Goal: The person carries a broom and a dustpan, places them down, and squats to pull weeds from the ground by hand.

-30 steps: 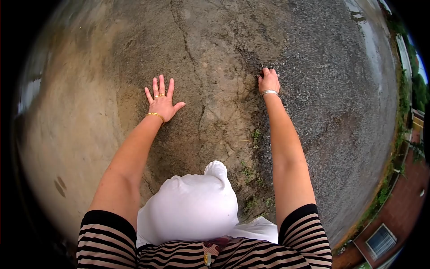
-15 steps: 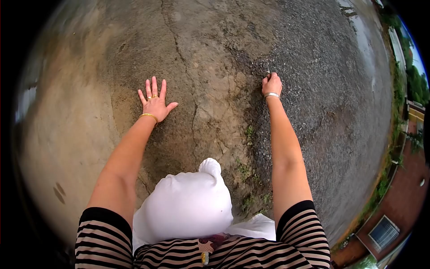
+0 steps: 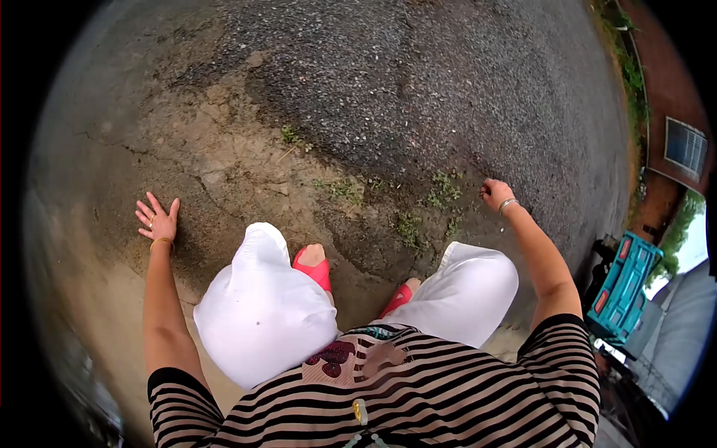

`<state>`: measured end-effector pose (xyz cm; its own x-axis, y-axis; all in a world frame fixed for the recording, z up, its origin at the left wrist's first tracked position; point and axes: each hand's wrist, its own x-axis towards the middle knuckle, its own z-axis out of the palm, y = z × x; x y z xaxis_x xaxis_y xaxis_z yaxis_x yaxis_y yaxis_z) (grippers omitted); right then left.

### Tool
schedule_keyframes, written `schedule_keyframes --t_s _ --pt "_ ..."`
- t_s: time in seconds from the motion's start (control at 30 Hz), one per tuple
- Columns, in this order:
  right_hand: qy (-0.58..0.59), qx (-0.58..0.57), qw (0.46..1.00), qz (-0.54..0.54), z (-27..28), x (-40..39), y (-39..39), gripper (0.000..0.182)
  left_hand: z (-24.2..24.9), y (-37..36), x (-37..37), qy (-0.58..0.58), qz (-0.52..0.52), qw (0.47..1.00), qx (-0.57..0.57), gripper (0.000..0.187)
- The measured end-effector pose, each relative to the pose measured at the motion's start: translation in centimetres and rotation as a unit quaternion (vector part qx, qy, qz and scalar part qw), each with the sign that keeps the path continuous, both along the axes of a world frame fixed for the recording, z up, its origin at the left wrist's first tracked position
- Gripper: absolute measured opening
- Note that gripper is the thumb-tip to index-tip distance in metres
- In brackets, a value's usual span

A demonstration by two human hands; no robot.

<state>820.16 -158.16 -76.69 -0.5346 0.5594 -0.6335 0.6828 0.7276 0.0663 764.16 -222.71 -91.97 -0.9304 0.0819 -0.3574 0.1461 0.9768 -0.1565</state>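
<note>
My left hand [image 3: 158, 218] is held out over the cracked, bare ground [image 3: 202, 160] with its fingers spread and nothing in it. A ring and a gold bangle show on that side. My right hand [image 3: 496, 194] is closed, its fingers curled in near the edge of the dark gravel [image 3: 478, 97]. Whatever those fingers may hold is hidden. Low green weeds [image 3: 444, 189] grow just left of that hand. Below are my knees in white trousers [image 3: 261, 313] and my feet in a red sandal [image 3: 317, 272] and its mate [image 3: 397, 300].
A teal truck bed [image 3: 627, 284] stands at the right edge. Above it is a red-brown paved or walled area [image 3: 672, 67] with a barred window-like panel [image 3: 686, 147]. More weeds [image 3: 409, 228] grow in the dirt between the feet and the gravel.
My view has turned to the right, bringing the teal truck bed and both sandals into sight. My hands are wider apart and lower in the view. The left stays spread, the right closed.
</note>
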Motion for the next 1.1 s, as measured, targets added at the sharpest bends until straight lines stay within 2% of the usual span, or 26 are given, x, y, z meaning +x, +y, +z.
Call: schedule_keyframes --t_s 0.1,0.17,0.2,0.27,0.33,0.4,0.47,0.53,0.63,0.67,0.73,0.83,0.87,0.93,1.0,1.07,1.1 --pt "-0.052 0.052 0.984 -0.159 3.4 14.7 -0.7 0.014 -2.4 -2.0 -1.7 -0.004 -0.004 1.000 -0.023 0.090" --pt "-0.071 0.080 0.967 -0.230 3.9 22.5 -2.8 0.016 -1.3 -0.9 -2.4 -0.025 -0.009 0.997 -0.070 0.089" --pt "-0.073 0.082 0.960 -0.257 3.5 26.1 -4.4 0.018 -0.4 -0.3 -2.6 -0.046 -0.009 0.995 -0.092 0.089" --pt "-0.074 0.059 0.951 -0.293 1.3 30.7 -7.2 0.016 0.5 1.7 -1.3 0.000 -0.042 0.995 -0.095 0.086" --pt "-0.067 0.037 0.951 -0.299 -1.9 33.5 -9.5 0.015 1.4 4.8 1.0 0.018 -0.069 0.996 -0.049 0.085" --pt "-0.040 -0.015 0.951 -0.307 -4.8 32.6 -11.0 0.015 3.5 8.3 3.6 -0.023 -0.172 0.984 0.030 0.081" --pt "0.019 -0.054 0.955 -0.290 -8.4 30.7 -11.8 0.014 7.5 11.6 6.1 -0.116 -0.324 0.922 0.175 0.063" --pt "0.089 -0.103 0.947 -0.292 -9.4 26.1 -12.5 0.014 14.2 16.9 10.5 -0.178 -0.324 0.904 0.217 0.044" --pt "0.194 -0.124 0.946 -0.228 -12.5 22.4 -14.9 0.012 19.5 19.7 11.5 -0.304 -0.197 0.888 0.284 0.027" --pt "0.222 -0.148 0.938 -0.221 -13.4 21.5 -15.9 0.012 21.9 20.9 12.2 -0.290 -0.240 0.886 0.269 0.019" --pt "0.261 -0.233 0.912 -0.216 -13.7 20.8 -17.5 0.014 26.4 22.5 12.9 -0.283 -0.272 0.879 0.270 0.020" --pt "0.319 -0.253 0.883 -0.234 -14.1 22.3 -19.8 0.019 33.1 24.8 14.7 -0.260 -0.292 0.893 0.224 0.026" --pt "0.292 -0.271 0.889 -0.225 -12.6 22.4 -19.6 0.020 35.3 26.1 16.8 -0.251 -0.285 0.902 0.203 0.028" --pt "0.348 -0.198 0.880 -0.255 -12.5 23.7 -19.7 0.019 38.7 28.8 22.0 -0.222 -0.364 0.890 0.163 0.031" --pt "0.384 -0.156 0.828 -0.377 -13.3 23.9 -18.7 0.021 40.2 30.7 27.1 -0.218 -0.412 0.877 0.118 0.034" --pt "0.362 -0.142 0.807 -0.443 -13.9 23.1 -17.0 0.027 40.8 32.2 31.0 -0.244 -0.435 0.864 0.069 0.037" --pt "0.323 -0.115 0.830 -0.439 -14.1 22.1 -16.1 0.030 41.0 32.7 32.0 -0.241 -0.469 0.849 0.040 0.039"
